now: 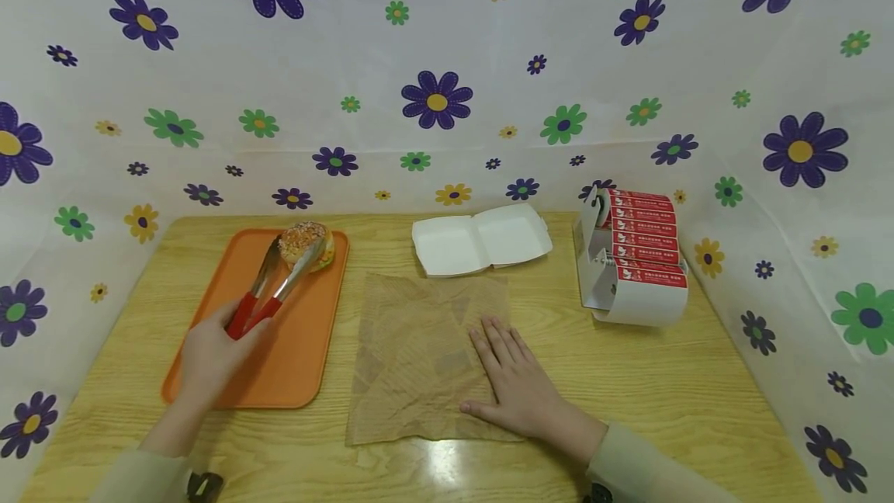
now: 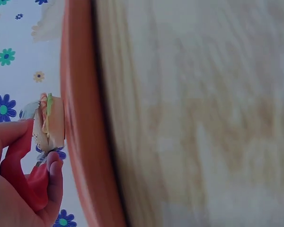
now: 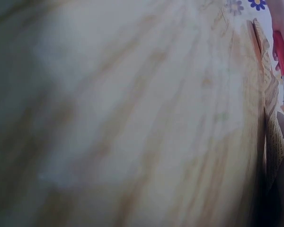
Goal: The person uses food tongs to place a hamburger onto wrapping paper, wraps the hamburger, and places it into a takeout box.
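My left hand [image 1: 213, 352] holds a pair of tongs [image 1: 242, 315] by their red handles. Their metal arms reach to either side of a sesame-bun hamburger [image 1: 302, 239] near the far end of an orange tray [image 1: 289, 371]. The left wrist view shows the burger [image 2: 57, 120] side-on, with green and pink filling, beyond the red tong handles [image 2: 16, 163]; how firmly the tips press is unclear. My right hand [image 1: 520, 390] lies flat, fingers spread, on the right part of a brown printed sheet of wrapping paper [image 1: 412, 355].
Behind the paper stands an unfolded white takeaway box [image 1: 447, 245], lid laid back. A label dispenser [image 1: 594, 286] with a roll of red-and-white stickers [image 1: 646, 243] is at the back right. Flower-patterned cloth [image 1: 461, 154] encloses the wooden table [image 1: 663, 410].
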A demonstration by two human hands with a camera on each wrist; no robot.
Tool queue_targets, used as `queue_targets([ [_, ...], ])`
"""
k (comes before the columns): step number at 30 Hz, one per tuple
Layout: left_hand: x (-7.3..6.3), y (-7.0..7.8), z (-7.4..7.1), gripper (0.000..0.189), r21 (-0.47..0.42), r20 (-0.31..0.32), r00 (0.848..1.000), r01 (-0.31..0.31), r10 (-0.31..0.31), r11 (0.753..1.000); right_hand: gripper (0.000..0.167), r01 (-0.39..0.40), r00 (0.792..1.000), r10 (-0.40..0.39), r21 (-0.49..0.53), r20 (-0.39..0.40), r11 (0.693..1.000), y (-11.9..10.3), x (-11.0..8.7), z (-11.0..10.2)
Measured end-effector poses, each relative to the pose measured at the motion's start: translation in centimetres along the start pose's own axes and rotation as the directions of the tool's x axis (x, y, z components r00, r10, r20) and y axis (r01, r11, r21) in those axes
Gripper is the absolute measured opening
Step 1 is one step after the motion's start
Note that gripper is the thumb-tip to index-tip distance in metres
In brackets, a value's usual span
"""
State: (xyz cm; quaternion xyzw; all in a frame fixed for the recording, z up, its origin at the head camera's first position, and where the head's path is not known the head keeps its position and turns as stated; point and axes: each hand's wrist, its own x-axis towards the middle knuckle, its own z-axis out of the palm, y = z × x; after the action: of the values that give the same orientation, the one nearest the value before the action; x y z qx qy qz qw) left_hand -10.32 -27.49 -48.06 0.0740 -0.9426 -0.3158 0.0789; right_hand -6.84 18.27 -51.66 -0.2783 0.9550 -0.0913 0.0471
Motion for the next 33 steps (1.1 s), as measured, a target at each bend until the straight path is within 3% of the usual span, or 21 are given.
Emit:
queue_targets([
  [11, -1.6, 2.1, -1.2, 0.066, 0.002, 0.019, 1.0, -0.017, 0.017, 1.0, 0.111, 0.022, 0.999, -0.022, -0.012, -0.038, 1.0, 0.1, -0.1, 0.3],
  [16, -2.7, 3.6, -1.3, 0.066, 0.004, 0.005, 0.998, -0.068, 0.068, 0.998, 0.111, 0.01, 1.0, -0.01, -0.002, -0.013, 1.0, 0.1, -0.1, 0.2],
  [21, -3.8, 5.1, -0.8, 0.064, -0.022, -0.009, 0.992, -0.129, 0.129, 0.991, 0.11, 0.017, 1.0, -0.017, -0.006, -0.027, 1.0, 0.1, -0.1, 0.1],
  [27, -5.3, 6.4, 0.2, 0.063, -0.065, 0.022, 0.984, -0.173, 0.175, 0.983, 0.109, 0.029, 0.998, -0.03, -0.023, -0.047, 0.999, 0.1, 0.0, 0.1],
  [33, -6.7, 7.2, 1.7, 0.06, -0.074, 0.027, 0.963, -0.264, 0.267, 0.962, 0.11, 0.015, 1.0, -0.015, -0.017, -0.019, 1.0, 0.1, 0.0, 0.1],
])
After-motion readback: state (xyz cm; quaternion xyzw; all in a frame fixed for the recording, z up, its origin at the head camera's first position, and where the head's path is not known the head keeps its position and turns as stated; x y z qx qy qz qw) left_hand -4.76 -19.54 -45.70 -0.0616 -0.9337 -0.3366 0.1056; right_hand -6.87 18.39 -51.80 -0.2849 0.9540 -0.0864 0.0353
